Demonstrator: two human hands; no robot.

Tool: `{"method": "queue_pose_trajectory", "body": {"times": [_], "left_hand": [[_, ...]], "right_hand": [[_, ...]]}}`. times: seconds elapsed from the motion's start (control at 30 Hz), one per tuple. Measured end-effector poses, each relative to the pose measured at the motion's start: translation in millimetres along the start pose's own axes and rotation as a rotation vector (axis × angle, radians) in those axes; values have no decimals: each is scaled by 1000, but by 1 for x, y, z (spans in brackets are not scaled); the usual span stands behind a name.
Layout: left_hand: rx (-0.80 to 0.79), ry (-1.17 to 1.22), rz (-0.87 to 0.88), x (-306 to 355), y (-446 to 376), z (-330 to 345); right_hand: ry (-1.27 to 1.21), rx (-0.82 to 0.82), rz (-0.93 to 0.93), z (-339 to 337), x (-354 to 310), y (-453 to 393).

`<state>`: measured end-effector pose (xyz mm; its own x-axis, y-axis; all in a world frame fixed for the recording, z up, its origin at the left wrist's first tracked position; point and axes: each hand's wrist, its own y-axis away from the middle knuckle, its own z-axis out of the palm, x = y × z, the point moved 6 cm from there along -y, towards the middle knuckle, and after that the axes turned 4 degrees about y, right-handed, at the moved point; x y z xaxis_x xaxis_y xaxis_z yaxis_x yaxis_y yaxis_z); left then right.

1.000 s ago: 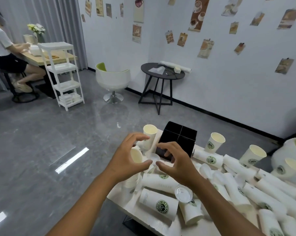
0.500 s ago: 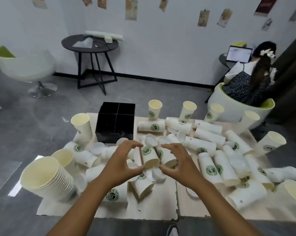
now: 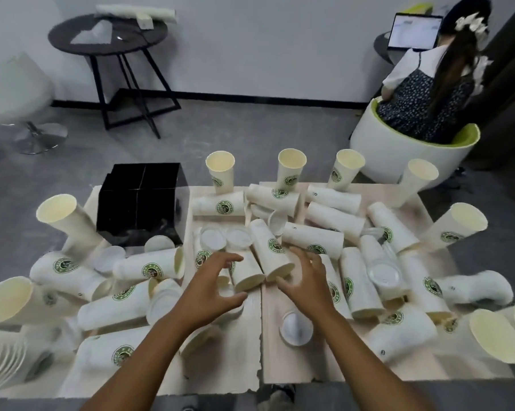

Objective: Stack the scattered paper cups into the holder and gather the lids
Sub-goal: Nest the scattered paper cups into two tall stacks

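hands: left hand (image 3: 213, 287), right hand (image 3: 305, 281) spread, empty | cups (image 3: 275, 250) crowd table (image 3: 282, 363) edges

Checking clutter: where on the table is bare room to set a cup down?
Bare table shows near the front edge, between the left hand and the lid under the right hand. Elsewhere cups crowd it, up to the black holder.
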<state>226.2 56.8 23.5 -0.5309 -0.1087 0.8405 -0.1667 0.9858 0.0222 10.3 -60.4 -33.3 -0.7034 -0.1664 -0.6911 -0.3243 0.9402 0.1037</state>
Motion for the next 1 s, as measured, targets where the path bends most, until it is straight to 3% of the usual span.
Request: {"method": "queue_pose_trajectory", "body": {"times": [0.27,0.53,0.77,1.0], "left_hand": [[131,50,-120,-8,2,0],[85,50,-76,-8,-26,-9],[-62,-13,57,12,-45,-4],[-142,44,188,29,-45,9]], "right_hand": [[126,-71,71,59,20,-32],[5,0,85,51,21,-35],[-97,273,-111,-10,-19,-4],[-87,205,-327,-40,-77,33]]}}
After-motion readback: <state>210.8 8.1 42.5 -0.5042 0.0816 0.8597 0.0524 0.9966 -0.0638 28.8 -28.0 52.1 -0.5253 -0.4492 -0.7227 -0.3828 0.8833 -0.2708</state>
